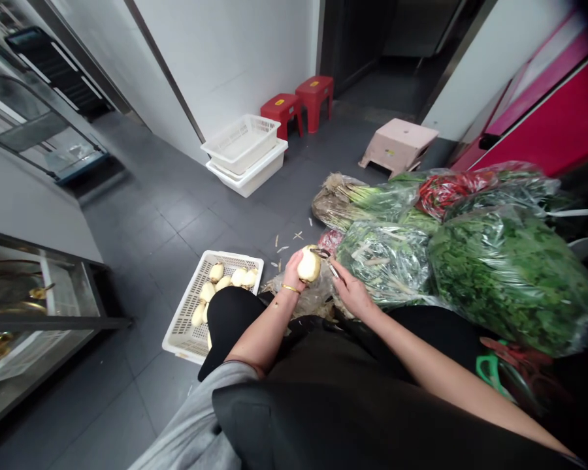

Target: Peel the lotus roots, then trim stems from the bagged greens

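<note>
My left hand (pixel 294 273) is wrapped round a pale, mostly peeled lotus root (pixel 309 265), a rounded segment with a brownish end. My right hand (pixel 355 292) grips a peeler (pixel 334 269) by its handle. The peeler's head lies against the upper right side of the lotus root. To the left of my knee stands a white plastic basket (pixel 180 329) with several pale lotus root segments (pixel 207 292) inside; my knee hides part of it. Below my hands, a crumpled clear plastic bag (pixel 313 299) with peelings is partly visible.
Bagged leafy greens (pixel 509 267), bagged scallions (pixel 353 199) and bagged red chillies (pixel 451 189) crowd the right side. Stacked white crates (pixel 247 163), red stools (pixel 281 111) and a pink stool (pixel 402 140) stand ahead. Green-handled scissors (pixel 490 372) lie at lower right. Peel scraps dot the floor.
</note>
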`<state>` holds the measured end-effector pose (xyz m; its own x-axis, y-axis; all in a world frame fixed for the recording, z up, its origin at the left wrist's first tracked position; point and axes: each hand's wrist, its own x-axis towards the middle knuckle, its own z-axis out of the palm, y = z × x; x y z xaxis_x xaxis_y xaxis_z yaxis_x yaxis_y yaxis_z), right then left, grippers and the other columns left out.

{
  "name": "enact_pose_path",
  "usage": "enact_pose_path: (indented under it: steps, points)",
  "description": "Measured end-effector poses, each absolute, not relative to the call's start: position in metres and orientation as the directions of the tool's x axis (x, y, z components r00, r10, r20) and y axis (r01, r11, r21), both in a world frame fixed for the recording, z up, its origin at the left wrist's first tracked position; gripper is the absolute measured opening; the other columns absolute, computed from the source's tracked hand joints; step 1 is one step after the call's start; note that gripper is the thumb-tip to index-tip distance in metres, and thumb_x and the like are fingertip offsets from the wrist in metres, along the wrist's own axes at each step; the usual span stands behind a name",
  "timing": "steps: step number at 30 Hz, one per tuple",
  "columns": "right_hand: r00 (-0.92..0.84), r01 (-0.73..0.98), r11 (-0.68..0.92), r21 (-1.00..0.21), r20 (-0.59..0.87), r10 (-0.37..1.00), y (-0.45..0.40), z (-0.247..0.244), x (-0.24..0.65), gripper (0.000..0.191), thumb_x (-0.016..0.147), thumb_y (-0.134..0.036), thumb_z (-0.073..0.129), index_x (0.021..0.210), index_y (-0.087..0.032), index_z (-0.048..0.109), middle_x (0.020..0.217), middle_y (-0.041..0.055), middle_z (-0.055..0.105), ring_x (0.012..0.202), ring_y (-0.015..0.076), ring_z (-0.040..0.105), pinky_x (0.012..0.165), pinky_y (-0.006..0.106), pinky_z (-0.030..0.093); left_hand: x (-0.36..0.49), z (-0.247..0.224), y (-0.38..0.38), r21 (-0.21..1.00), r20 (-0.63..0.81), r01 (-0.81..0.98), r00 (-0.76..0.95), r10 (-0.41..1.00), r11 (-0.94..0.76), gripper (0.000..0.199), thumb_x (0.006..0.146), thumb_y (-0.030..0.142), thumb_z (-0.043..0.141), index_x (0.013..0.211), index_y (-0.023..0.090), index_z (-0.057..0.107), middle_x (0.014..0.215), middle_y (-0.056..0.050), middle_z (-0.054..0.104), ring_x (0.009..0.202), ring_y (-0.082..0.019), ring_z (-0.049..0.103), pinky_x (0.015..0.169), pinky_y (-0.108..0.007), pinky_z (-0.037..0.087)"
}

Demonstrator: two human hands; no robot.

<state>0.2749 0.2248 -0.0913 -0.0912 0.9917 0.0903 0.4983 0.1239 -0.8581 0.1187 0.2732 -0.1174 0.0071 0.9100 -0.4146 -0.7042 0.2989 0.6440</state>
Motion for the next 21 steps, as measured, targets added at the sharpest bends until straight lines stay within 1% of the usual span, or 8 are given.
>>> enact_pose_path:
  steps: [3,5,7,10,15,17,19,21]
  points:
    - [-0.075,0.516,0.103,-0.85,0.075,0.994,0.218,-0.091,0.273,0.054,0.091,-0.033,0.041,0.143,-0.019,0.048,0.134,0.0106,0.061,0.121,0.0262,0.058,0.104,0.043,0.046,0.122,-0.113,0.273,0.735,-0.29,-0.658,-0.088,0.953,0.163,0.035,0.067,0.032,0.078,0.095,0.014,0.068,0.089,-0.006,0.072,0.074,-0.017,0.067,0.073,-0.028,0.051]
    - [-0.043,0.507,0.08,-0.858,0.068,0.997,0.208,-0.094,0.271,0.057,0.092,-0.033,0.039,0.146,-0.017,0.044,0.138,0.0118,0.057,0.124,0.0265,0.056,0.105,0.044,0.045,0.124,-0.112,0.271,0.756,-0.271,-0.637,-0.091,0.958,0.153,0.04,0.063,0.034,0.08,0.096,0.015,0.068,0.091,-0.006,0.072,0.075,-0.017,0.066,0.073,-0.029,0.05]
    - [-0.016,0.491,0.052,-0.87,0.05,0.999,0.197,-0.099,0.271,0.057,0.093,-0.034,0.038,0.147,-0.017,0.041,0.141,0.0114,0.054,0.126,0.0257,0.054,0.106,0.044,0.044,0.125,-0.113,0.269,0.764,-0.299,-0.618,-0.087,0.95,0.184,0.043,0.06,0.035,0.082,0.096,0.015,0.068,0.09,-0.007,0.072,0.075,-0.018,0.066,0.074,-0.031,0.05]
    - [-0.031,0.479,0.024,-0.877,0.01,0.999,0.197,-0.102,0.277,0.055,0.092,-0.036,0.039,0.145,-0.019,0.046,0.138,0.0109,0.057,0.125,0.0258,0.056,0.106,0.044,0.045,0.126,-0.118,0.27,0.753,-0.336,-0.626,-0.101,0.936,0.203,0.045,0.058,0.036,0.083,0.094,0.015,0.067,0.089,-0.007,0.072,0.075,-0.018,0.066,0.074,-0.031,0.05]
    - [-0.098,0.501,0.084,-0.862,0.04,0.994,0.203,-0.098,0.273,0.055,0.091,-0.03,0.043,0.145,-0.02,0.046,0.139,0.0097,0.057,0.127,0.0262,0.054,0.108,0.044,0.042,0.12,-0.119,0.282,0.745,-0.332,-0.649,-0.162,0.929,0.153,0.045,0.057,0.039,0.083,0.091,0.016,0.064,0.083,-0.005,0.07,0.069,-0.016,0.064,0.07,-0.029,0.05]
    - [-0.175,0.501,0.096,-0.86,0.008,0.984,0.182,-0.104,0.27,0.056,0.091,-0.028,0.043,0.146,-0.021,0.044,0.135,0.0097,0.059,0.126,0.0252,0.055,0.106,0.043,0.044,0.112,-0.118,0.289,0.748,-0.349,-0.653,-0.239,0.906,0.116,0.044,0.058,0.041,0.082,0.09,0.017,0.062,0.081,-0.004,0.069,0.069,-0.016,0.064,0.069,-0.029,0.05]
    - [-0.28,0.499,0.092,-0.862,-0.06,0.958,0.16,-0.11,0.273,0.053,0.09,-0.027,0.044,0.143,-0.022,0.048,0.13,0.009,0.063,0.121,0.024,0.059,0.102,0.042,0.047,0.104,-0.118,0.296,0.746,-0.377,-0.661,-0.321,0.869,0.08,0.044,0.06,0.043,0.08,0.09,0.018,0.06,0.082,-0.004,0.069,0.07,-0.016,0.064,0.07,-0.029,0.051]
    - [-0.313,0.501,0.076,-0.862,-0.099,0.945,0.154,-0.109,0.281,0.05,0.09,-0.027,0.044,0.14,-0.023,0.053,0.129,0.0083,0.064,0.119,0.0236,0.06,0.102,0.042,0.048,0.099,-0.12,0.299,0.743,-0.394,-0.665,-0.347,0.851,0.073,0.042,0.063,0.045,0.078,0.09,0.018,0.059,0.082,-0.003,0.069,0.071,-0.016,0.065,0.07,-0.029,0.051]
